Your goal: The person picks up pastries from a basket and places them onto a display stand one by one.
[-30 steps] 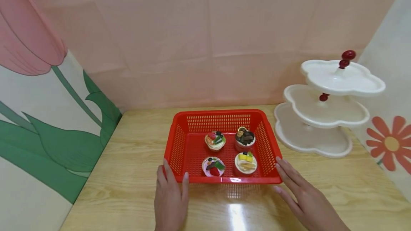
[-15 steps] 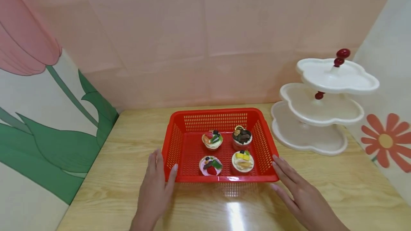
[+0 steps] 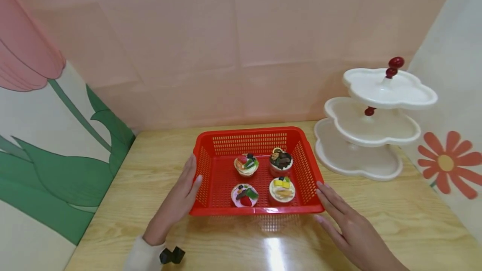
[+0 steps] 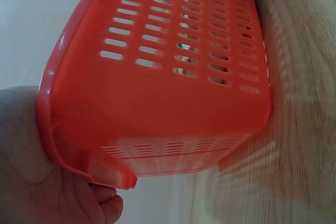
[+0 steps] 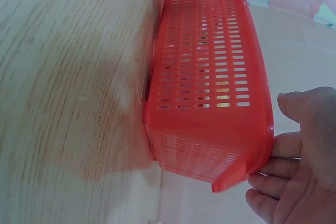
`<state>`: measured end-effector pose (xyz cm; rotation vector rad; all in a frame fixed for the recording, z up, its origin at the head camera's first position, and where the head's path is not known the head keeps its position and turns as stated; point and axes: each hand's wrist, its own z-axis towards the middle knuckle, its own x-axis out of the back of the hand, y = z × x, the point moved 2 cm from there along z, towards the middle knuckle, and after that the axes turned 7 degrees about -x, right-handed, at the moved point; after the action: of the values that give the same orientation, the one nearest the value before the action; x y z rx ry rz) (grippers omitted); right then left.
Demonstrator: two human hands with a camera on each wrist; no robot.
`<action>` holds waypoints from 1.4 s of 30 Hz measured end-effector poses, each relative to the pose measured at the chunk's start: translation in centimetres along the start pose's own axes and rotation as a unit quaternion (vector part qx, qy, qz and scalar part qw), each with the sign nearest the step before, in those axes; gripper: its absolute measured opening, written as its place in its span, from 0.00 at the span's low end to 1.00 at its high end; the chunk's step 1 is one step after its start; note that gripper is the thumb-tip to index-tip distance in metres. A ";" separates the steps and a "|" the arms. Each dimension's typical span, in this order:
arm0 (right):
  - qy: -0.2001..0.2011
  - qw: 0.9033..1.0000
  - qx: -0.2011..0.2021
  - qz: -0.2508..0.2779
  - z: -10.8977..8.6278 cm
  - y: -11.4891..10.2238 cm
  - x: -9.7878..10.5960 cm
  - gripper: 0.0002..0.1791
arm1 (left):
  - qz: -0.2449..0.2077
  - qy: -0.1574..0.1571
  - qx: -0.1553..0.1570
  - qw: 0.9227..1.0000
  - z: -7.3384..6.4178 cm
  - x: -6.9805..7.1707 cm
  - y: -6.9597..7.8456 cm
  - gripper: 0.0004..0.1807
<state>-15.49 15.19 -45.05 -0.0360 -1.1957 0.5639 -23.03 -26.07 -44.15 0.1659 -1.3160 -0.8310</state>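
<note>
A red plastic basket (image 3: 260, 210) with slotted walls stands on the wooden table. In it sit several small toy cupcakes: a fruit-topped cream one (image 3: 246, 165), a chocolate-topped one (image 3: 280, 161), a pink one (image 3: 244, 196) and one with yellow cubes (image 3: 282, 190). My left hand (image 3: 180, 193) lies along the basket's left side, fingers extended, at the rim. My right hand (image 3: 348, 223) touches the right front corner, fingers straight and thumb apart. In the right wrist view, its fingers (image 5: 275, 182) rest against the outside of the rim.
A white three-tier cake stand (image 3: 380, 124) with red knobs stands at the back right, close beside the basket. A pink cloth wall (image 3: 233, 53) closes the table's back. Side panels show a tulip (image 3: 30, 53) and a red flower (image 3: 446, 163).
My left hand has shifted from the basket's front left corner back along its left side, and its sleeve now shows. The right hand stays at its corner. The view has turned slightly right.
</note>
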 end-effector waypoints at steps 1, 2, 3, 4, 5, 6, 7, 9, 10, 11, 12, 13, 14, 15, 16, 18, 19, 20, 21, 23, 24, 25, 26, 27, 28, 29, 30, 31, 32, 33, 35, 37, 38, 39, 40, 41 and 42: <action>0.000 1.000 0.000 -0.003 0.0 0.0 0.0 0.36 | 0.007 0.000 -0.004 1.000 0.0 -0.1 -0.1 0.33; 0.001 1.000 0.000 -0.003 0.0 0.0 0.1 0.36 | 0.009 0.001 -0.007 1.000 -0.1 -0.2 -0.1 0.33; 0.001 1.000 -0.002 -0.004 0.0 0.0 0.2 0.36 | 0.012 0.002 -0.009 1.000 -0.2 -0.4 -0.1 0.32; -0.001 1.000 -0.005 -0.006 0.1 0.0 0.4 0.35 | 0.014 0.003 -0.008 1.000 -0.2 -0.5 -0.1 0.32; -0.001 1.000 -0.005 -0.008 0.2 0.0 0.7 0.34 | 0.013 0.003 -0.008 1.000 -0.3 -0.5 0.0 0.32; 0.000 1.000 -0.006 -0.010 0.4 0.0 1.0 0.34 | 0.015 0.001 -0.007 1.000 -0.3 -0.6 0.0 0.32; 0.000 1.000 -0.007 -0.010 0.6 0.1 1.3 0.33 | 0.016 -0.001 -0.005 1.000 -0.3 -0.7 0.0 0.33; 0.001 1.000 -0.004 -0.010 1.3 0.2 2.0 0.32 | 0.017 -0.004 -0.002 1.000 -0.3 -0.7 0.1 0.33; 0.001 1.000 0.000 -0.012 1.8 0.2 2.4 0.32 | 0.016 -0.006 -0.001 1.000 -0.2 -0.7 0.2 0.33; 0.003 1.000 0.007 -0.008 2.3 0.3 2.8 0.32 | 0.017 -0.007 0.000 1.000 -0.2 -0.7 0.2 0.33; 0.005 1.000 0.015 -0.006 2.9 0.4 3.2 0.32 | 0.019 -0.007 0.001 1.000 -0.1 -0.7 0.2 0.34; 0.006 1.000 0.024 -0.003 3.6 0.5 3.5 0.32 | 0.022 -0.006 0.001 1.000 0.0 -0.6 0.2 0.34; 0.008 0.999 0.034 -0.002 4.3 0.6 3.8 0.32 | 0.024 -0.005 0.000 1.000 0.1 -0.6 0.2 0.34; 0.009 0.999 0.045 0.002 5.2 0.7 4.0 0.32 | 0.024 -0.003 0.000 1.000 0.1 -0.5 0.2 0.34; 0.010 0.999 0.053 0.003 6.0 0.9 4.1 0.31 | 0.025 -0.002 0.001 1.000 0.1 -0.4 0.2 0.34; 0.009 0.997 0.071 0.010 7.8 1.2 4.1 0.31 | 0.028 0.000 0.000 1.000 0.2 -0.2 0.2 0.34; 0.004 0.997 0.077 0.014 8.7 1.4 4.0 0.31 | 0.029 -0.001 -0.002 1.000 0.2 -0.2 0.2 0.34; -0.002 0.997 0.081 0.016 9.5 1.5 3.8 0.31 | 0.029 -0.002 -0.002 1.000 0.3 -0.2 0.1 0.34; -0.011 0.996 0.083 0.020 10.2 1.7 3.6 0.31 | 0.027 -0.002 -0.002 1.000 0.3 -0.2 0.1 0.34; -0.031 0.996 0.084 0.022 11.4 1.9 3.1 0.32 | 0.023 -0.004 -0.005 1.000 0.4 -0.3 0.0 0.34; -0.041 0.995 0.084 0.022 11.9 2.0 2.9 0.34 | 0.019 -0.004 -0.005 1.000 0.5 -0.4 -0.1 0.34; -0.053 0.995 0.079 0.020 12.4 2.1 2.6 0.35 | 0.015 -0.004 -0.005 1.000 0.6 -0.5 -0.1 0.34; -0.064 0.995 0.076 0.017 12.9 2.1 2.3 0.37 | 0.012 -0.003 -0.006 1.000 0.6 -0.6 -0.2 0.34; -0.075 0.994 0.073 0.015 13.3 2.1 1.9 0.39 | 0.009 -0.001 -0.006 1.000 0.7 -0.7 -0.3 0.34; -0.086 0.994 0.070 0.010 13.8 2.2 1.6 0.40 | 0.008 0.000 -0.004 1.000 0.7 -0.8 -0.3 0.34; -0.095 0.993 0.071 0.006 14.3 2.2 1.2 0.40 | 0.008 0.002 -0.001 1.000 0.7 -0.8 -0.3 0.34; -0.104 0.992 0.072 0.003 14.7 2.2 0.9 0.40 | 0.007 0.003 0.001 1.000 0.6 -0.9 -0.4 0.34; -0.112 0.991 0.072 0.002 15.2 2.1 0.5 0.40 | 0.007 0.005 0.001 1.000 0.6 -1.0 -0.4 0.34; -0.119 0.990 0.076 0.001 15.6 2.2 0.1 0.40 | 0.007 0.006 0.002 1.000 0.5 -1.0 -0.5 0.34; -0.126 0.989 0.079 -0.002 16.0 2.2 -0.3 0.40 | 0.007 0.007 0.003 1.000 0.4 -1.1 -0.5 0.34; -0.136 0.987 0.086 -0.005 16.7 2.2 -0.9 0.40 | 0.007 0.007 0.006 1.000 0.3 -1.1 -0.5 0.33; -0.145 0.986 0.087 -0.008 17.3 2.2 -1.5 0.41 | 0.004 0.009 0.008 1.000 0.2 -1.1 -0.5 0.32; -0.150 0.985 0.087 -0.011 17.5 2.2 -1.7 0.41 | 0.005 0.011 0.007 1.000 0.2 -1.0 -0.4 0.32; -0.153 0.984 0.088 -0.012 17.8 2.2 -2.0 0.42 | 0.006 0.011 0.009 1.000 0.2 -1.0 -0.3 0.31; -0.157 0.983 0.089 -0.011 18.1 2.2 -2.2 0.43 | 0.007 0.012 0.010 1.000 0.2 -0.9 -0.3 0.31; -0.163 0.982 0.089 -0.011 18.4 2.2 -2.4 0.44 | 0.009 0.011 0.009 1.000 0.2 -0.9 -0.3 0.31; -0.169 0.982 0.087 -0.010 18.6 2.2 -2.6 0.45 | 0.010 0.012 0.010 1.000 0.2 -0.9 -0.3 0.31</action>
<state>-33.51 11.06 -40.92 0.2279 -1.4698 0.6731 -23.30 -25.67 -44.92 0.1773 -1.3019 -0.7981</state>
